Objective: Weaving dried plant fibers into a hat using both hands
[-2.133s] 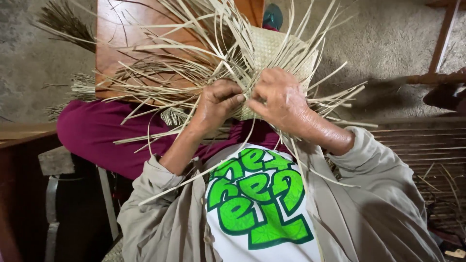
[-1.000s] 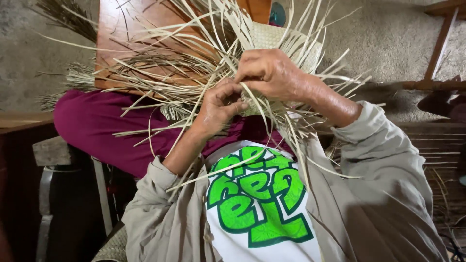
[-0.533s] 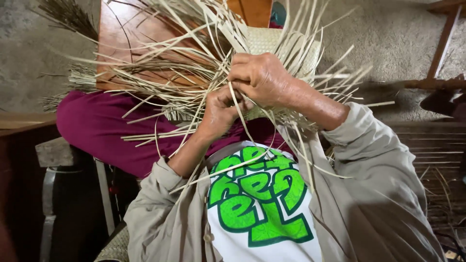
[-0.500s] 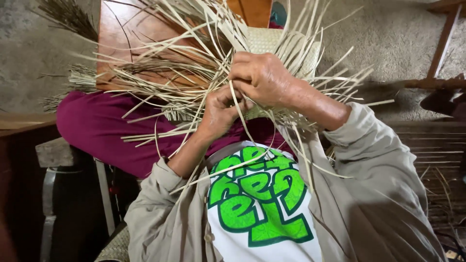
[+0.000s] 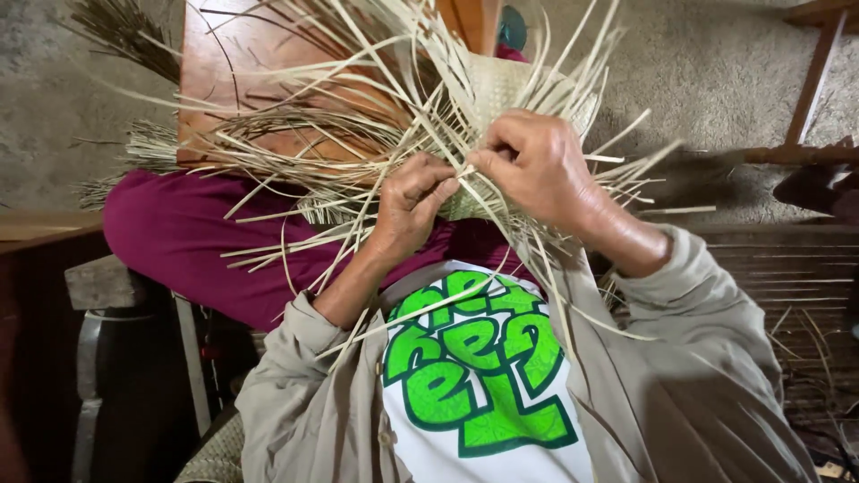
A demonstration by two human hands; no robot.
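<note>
While loose straw strips point(image 5: 358, 152) fan out in every direction, we pinch one pale strip point(image 5: 465, 170) between the fingertips of both hands, right at the edge of a half-woven straw mat point(image 5: 501, 89).

We hold the left hand point(image 5: 412, 201) curled with thumb and forefinger closed on the strip, and the right hand point(image 5: 537, 165) clenched over it from the other side, the two hands touching at the fingertips. We keep the woven piece up in front of our chest, above the white shirt with a green print point(image 5: 474, 376) and between the grey jacket sleeves point(image 5: 295, 394). Behind the straw we see magenta cloth point(image 5: 188, 233) over our lap, a reddish wooden board point(image 5: 233, 63), and a rough grey floor point(image 5: 716, 80) beyond.
</note>
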